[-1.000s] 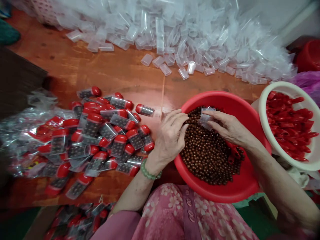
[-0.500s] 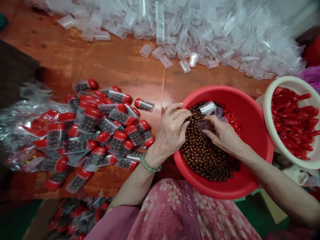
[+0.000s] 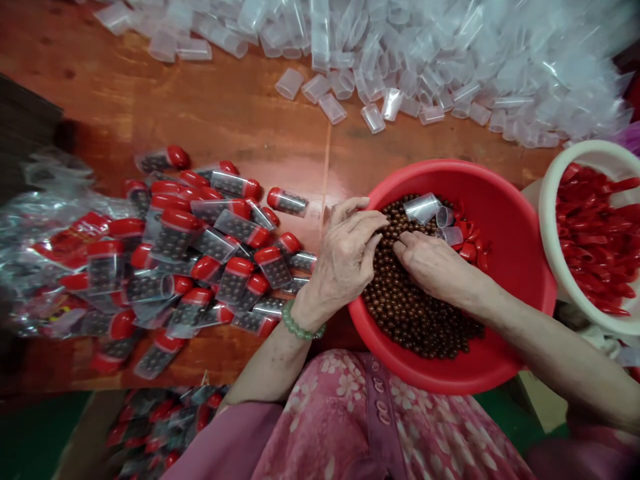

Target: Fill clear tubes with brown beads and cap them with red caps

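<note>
A red basin (image 3: 525,267) holds brown beads (image 3: 425,320), clear plastic sleeves (image 3: 421,209) and several red caps (image 3: 470,243). My right hand (image 3: 433,267) is closed and pushed down into the beads, around the clear sleeve it showed a moment earlier; that sleeve is now hidden under the fingers. On the basin's left rim rests my left hand (image 3: 347,250), its fingers loosely bent over the beads and the thumb apart. Nothing shows between them. A green bead bracelet (image 3: 300,323) circles my left wrist.
Bead-filled containers with red caps (image 3: 235,280) lie piled on the wooden table (image 3: 210,113) at left, beside crinkled clear bags (image 3: 30,233). Empty clear sleeves (image 3: 400,60) heap along the far side. A white bucket (image 3: 547,220) of red plastic parts (image 3: 595,240) stands right of the basin.
My right hand has lowered the clear sleeve into the beads, hiding it. My left hand stays at the rim with hardly any change. The view has shifted slightly.
</note>
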Demonstrator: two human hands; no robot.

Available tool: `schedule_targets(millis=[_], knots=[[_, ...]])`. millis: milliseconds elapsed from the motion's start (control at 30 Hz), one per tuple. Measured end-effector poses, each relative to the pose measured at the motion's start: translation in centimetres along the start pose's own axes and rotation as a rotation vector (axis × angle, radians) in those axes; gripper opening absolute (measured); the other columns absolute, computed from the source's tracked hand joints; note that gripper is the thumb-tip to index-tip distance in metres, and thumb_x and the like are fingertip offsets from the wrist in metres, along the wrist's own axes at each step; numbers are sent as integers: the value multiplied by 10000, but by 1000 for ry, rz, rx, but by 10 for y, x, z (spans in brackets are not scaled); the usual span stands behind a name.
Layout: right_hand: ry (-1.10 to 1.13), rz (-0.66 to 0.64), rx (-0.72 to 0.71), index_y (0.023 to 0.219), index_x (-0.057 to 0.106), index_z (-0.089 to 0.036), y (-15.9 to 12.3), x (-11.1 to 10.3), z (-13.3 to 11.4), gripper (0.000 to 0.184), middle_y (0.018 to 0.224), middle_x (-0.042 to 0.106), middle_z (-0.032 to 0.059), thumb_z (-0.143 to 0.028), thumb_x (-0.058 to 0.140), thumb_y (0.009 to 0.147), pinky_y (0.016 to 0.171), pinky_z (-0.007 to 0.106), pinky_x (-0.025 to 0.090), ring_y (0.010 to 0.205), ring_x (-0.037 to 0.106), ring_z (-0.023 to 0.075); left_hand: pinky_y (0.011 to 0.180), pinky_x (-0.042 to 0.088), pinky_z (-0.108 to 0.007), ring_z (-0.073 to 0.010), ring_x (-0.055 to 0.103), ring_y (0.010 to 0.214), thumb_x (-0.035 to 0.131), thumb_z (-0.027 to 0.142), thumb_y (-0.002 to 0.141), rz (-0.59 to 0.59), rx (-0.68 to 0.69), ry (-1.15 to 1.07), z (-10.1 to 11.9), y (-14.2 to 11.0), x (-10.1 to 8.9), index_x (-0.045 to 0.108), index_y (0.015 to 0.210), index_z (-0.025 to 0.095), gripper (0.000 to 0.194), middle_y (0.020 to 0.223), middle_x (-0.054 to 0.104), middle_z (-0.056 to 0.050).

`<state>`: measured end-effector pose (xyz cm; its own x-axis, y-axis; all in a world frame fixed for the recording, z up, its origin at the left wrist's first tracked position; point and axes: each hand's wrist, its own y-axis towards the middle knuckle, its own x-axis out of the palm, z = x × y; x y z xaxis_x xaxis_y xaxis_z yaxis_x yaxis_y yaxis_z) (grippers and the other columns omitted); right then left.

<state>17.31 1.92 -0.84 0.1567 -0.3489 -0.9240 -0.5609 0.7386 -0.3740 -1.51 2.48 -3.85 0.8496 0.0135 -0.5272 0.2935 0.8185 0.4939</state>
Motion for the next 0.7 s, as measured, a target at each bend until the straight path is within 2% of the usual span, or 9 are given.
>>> schedule_targets(millis=[100,200,333,400,500,633,700], knots=[[248,44,12,900,633,-129,8,8,6,147,923,683,121,-61,508,864,714,308,428,789,622,209,1073,490,-505,-246,583,1212,482,111,964,6,2,0,0,0,0,677,1099,177,247,1114,752,-70],[347,103,9,916,634,-147,9,11,14,107,929,698,80,-103,556,859,753,295,459,824,631,194,1062,505,-474,-236,581,1214,459,80,967,29,16,-5,0,-1,1,668,1118,169,273,1112,750,-77],[777,285,-51,999,676,-179,2,8,19,132,978,741,51,-224,643,880,845,320,514,906,678,193,1068,518,-444,-220,601,1245,427,87,987,48,12,26,1,-5,-1,635,1183,163,296,1152,736,-95],[943,325,-64,988,698,-191,-4,4,19,148,974,756,42,-290,687,878,867,327,528,913,692,188,1126,482,-470,-221,611,1271,415,106,1000,60,-1,64,6,-8,-4,605,1233,151,304,1210,719,-117],[1041,352,-73,966,713,-189,-13,-3,18,148,959,765,35,-294,720,862,861,309,537,894,699,169,1175,446,-485,-233,598,1317,421,143,1008,22,-3,67,18,-12,-11,549,1324,139,341,1316,673,-155],[1047,411,-76,967,713,-185,-18,-10,17,136,961,764,40,-286,705,875,845,298,542,875,697,160,1137,506,-433,-246,585,1345,513,204,987,-119,27,-71,36,-15,-20,463,1426,149,445,1403,623,-176],[1021,438,-79,975,709,-187,-18,-9,19,139,952,764,37,-292,690,886,834,299,544,865,697,163,1125,520,-428,-254,599,1331,561,209,967,-136,31,-92,40,-15,-20,456,1431,143,480,1403,621,-187]])
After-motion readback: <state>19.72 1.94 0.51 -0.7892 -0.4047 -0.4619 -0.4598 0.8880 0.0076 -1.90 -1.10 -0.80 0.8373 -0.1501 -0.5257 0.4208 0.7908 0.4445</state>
